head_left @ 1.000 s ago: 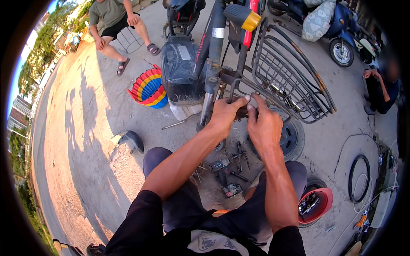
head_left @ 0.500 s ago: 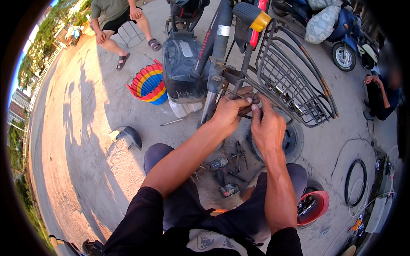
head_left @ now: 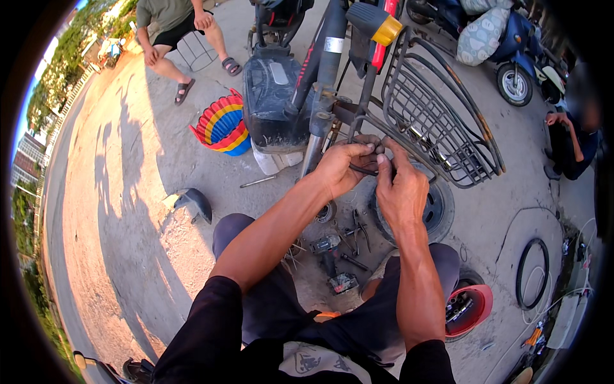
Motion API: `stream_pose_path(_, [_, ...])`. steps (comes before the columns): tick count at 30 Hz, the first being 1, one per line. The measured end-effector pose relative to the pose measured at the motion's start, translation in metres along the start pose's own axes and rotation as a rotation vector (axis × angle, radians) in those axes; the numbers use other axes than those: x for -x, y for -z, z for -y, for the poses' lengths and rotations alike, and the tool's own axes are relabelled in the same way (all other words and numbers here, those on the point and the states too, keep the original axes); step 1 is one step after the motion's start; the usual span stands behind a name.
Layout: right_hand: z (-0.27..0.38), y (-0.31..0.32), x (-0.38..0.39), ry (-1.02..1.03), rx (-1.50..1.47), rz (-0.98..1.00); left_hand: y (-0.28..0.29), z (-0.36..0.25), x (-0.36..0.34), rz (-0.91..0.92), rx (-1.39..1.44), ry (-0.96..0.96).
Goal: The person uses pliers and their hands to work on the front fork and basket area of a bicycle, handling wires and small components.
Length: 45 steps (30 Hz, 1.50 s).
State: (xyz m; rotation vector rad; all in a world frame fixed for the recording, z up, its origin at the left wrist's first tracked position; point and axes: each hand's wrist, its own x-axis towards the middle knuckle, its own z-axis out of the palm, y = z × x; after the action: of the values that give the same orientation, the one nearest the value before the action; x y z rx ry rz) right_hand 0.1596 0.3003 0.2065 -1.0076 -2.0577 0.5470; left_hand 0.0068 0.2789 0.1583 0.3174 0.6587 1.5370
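My left hand (head_left: pixel 342 165) and my right hand (head_left: pixel 400 185) meet just below the front bracket of a two-wheeler. The left thumb and fingers are pinched on a thin dark piece (head_left: pixel 362 169), too small to identify. My right fingers are curled up against it, tips close to the left ones; what they grip is unclear. A black wire basket (head_left: pixel 430 111) sits right of the grey fork tube (head_left: pixel 327 80), with a yellow-and-black lamp (head_left: pixel 377 27) above. Beneath my hands lie a wheel (head_left: pixel 433 217), a power drill (head_left: pixel 332 269) and pliers (head_left: pixel 360 230).
A multicoloured plastic tub (head_left: pixel 224 125), a red bowl of sockets (head_left: pixel 476 310) and a black rubber ring (head_left: pixel 532 272) rest on the ground. A seated person (head_left: pixel 166 32) is at top left, another person (head_left: pixel 569 141) at right. Scooters (head_left: pixel 511 77) stand at top right.
My right hand has shifted slightly right since a second ago. My left hand has moved a little back toward me since the previous frame, and the dark piece between the hands shows more.
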Motion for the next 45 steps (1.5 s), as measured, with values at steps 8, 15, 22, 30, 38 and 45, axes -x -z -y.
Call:
stream_pose_path(8, [-0.004, 0.002, -0.001, 0.001, -0.011, -0.021, -0.018, -0.004, 0.003, -0.053, -0.108, 0.008])
stream_pose_path(15, [-0.004, 0.003, -0.001, -0.012, 0.028, 0.016, -0.036, -0.016, 0.009, -0.439, -0.508, 0.098])
stream_pose_path(22, [-0.003, 0.000, -0.001, -0.015, 0.034, -0.003, -0.014, -0.019, 0.012, -0.175, -0.422, 0.042])
stream_pose_path(30, [-0.004, 0.005, 0.001, -0.026, 0.010, -0.001, -0.010, -0.019, 0.018, -0.048, -0.402, 0.021])
stream_pose_path(38, [-0.011, 0.005, 0.000, 0.144, -0.102, -0.225, -0.012, -0.003, 0.007, -0.118, -0.437, -0.147])
stream_pose_path(45, [-0.045, 0.071, -0.014, 0.248, -0.298, -0.806, -0.020, 0.000, 0.009, -0.406, -0.578, -0.156])
